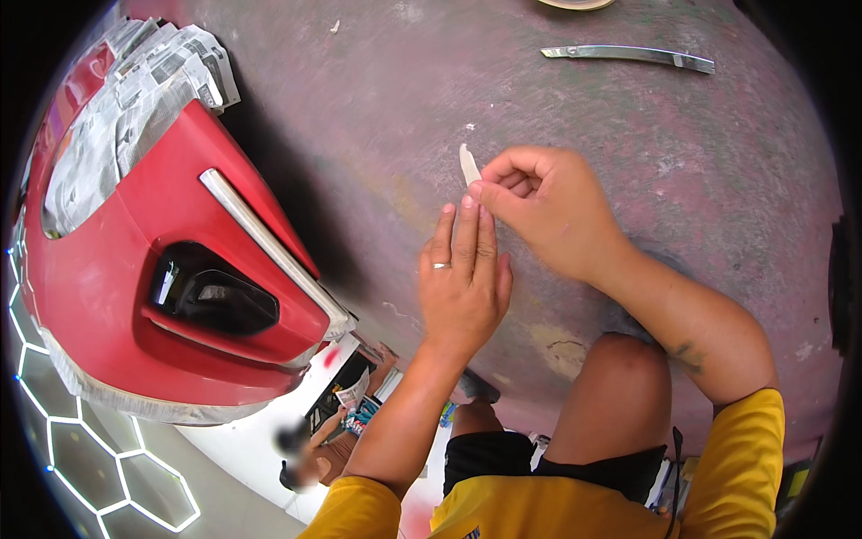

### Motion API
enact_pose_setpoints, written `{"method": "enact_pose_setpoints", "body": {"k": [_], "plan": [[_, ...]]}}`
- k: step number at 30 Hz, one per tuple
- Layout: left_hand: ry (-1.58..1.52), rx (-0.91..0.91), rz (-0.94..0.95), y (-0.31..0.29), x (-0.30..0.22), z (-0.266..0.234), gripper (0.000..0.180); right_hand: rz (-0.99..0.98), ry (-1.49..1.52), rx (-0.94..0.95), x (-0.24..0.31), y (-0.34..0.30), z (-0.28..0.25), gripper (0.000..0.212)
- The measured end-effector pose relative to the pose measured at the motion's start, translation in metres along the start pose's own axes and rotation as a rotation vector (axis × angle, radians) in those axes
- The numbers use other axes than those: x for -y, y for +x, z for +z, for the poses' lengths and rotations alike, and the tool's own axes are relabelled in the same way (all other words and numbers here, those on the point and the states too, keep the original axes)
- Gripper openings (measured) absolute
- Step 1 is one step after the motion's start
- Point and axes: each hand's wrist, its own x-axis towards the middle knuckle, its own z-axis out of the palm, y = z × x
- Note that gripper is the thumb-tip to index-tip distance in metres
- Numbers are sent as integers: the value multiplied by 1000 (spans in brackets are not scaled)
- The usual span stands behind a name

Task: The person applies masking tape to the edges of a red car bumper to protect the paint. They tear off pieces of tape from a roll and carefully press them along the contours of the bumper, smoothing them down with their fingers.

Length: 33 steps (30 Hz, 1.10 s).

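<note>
Both grips met above the floor (395,108): my left grip (462,292) lay outstretched, clasping nothing that I could see, while my right grip (557,207) pinched one pale strip (468,163) between thumb and fingers. That strip stuck out past my fingertips, its long axis nearly in line with my view, its free tip pointing away from me and leaning a little left. Its near end ran into the pinch, just beside my left fingertips; I could not tell whether those touched it.

On the far left glowed white hexagonal lights (118,460). Next came one red bumper (99,269), its upper part covered by newspaper sheets (153,117), which overlapped too much for me to count. One silvery trim (274,250) slanted across it from upper left to lower right, beside one black recess (215,296).

One ring (441,266) circled a finger of my left hand. Farther right, one round thing (576,4) was cut off by the top edge, and below it one loose chrome piece (628,57) lay roughly crosswise, its right end slightly nearer me.
</note>
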Motion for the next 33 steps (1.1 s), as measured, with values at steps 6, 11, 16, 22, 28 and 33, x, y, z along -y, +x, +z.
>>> {"method": "enact_pose_setpoints", "body": {"k": [6,11,16,22,28,33], "plan": [[63,55,16,-5,1,-7,83,-23,-60,-27,-5,-1,-3,18],[74,14,-81,-11,6,-14,89,-52,56,-149,-10,-1,18,16],[-866,-179,-820,-30,22,-34,78,160,358,-52,-1,-2,42,16],[-1956,-248,-956,-34,45,-56,68,190,531,52,17,-20,96,16],[-2111,-570,-1101,-40,54,-57,25,184,476,76,22,-13,137,14],[-2038,-621,-1150,-50,67,-62,14,162,387,120,19,-5,154,14]]}}
